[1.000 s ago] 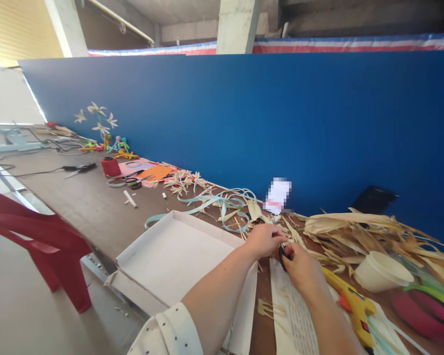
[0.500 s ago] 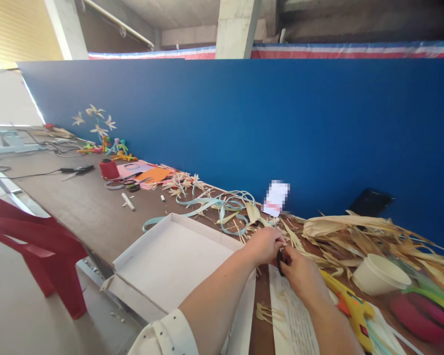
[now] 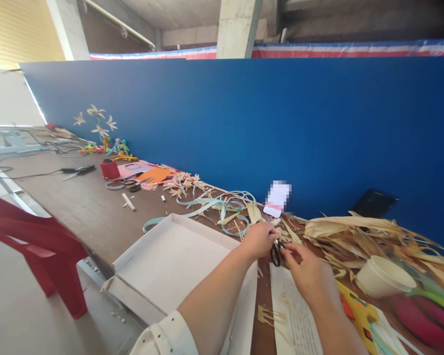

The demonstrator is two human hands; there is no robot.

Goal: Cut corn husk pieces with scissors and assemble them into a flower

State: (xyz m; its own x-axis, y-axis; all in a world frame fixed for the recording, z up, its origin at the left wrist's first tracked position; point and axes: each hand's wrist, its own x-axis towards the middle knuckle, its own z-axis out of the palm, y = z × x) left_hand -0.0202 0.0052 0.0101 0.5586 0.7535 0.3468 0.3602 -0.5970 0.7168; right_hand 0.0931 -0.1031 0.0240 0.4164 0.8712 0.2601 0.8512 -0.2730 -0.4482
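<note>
My left hand [image 3: 258, 240] is closed in a pinch over the table, beside the right edge of a white cardboard box lid. What its fingertips hold is too small to make out. Close by on the right, my right hand [image 3: 309, 268] has its fingers on a small pair of black-handled scissors [image 3: 275, 254], whose finger loops hang between the two hands. The blades are mostly hidden by the fingers. Below the hands lies a printed sheet of paper [image 3: 294, 315], with thin pale husk pieces [image 3: 270, 314] at its left edge.
The white box lid [image 3: 163, 256] lies left of my arms. Dried corn husks [image 3: 340, 229], a pale cup [image 3: 385, 278] and a yellow glue gun [image 3: 360, 318] are at the right. Blue ribbon [image 3: 207, 202] curls behind the lid. A blue partition [image 3: 222, 123] backs the table; a red chair [image 3: 40, 256] stands left.
The scissors have turned so that their loops show more fully. My right hand has shifted slightly right and its fingers have loosened; my left hand has moved a little left and down.
</note>
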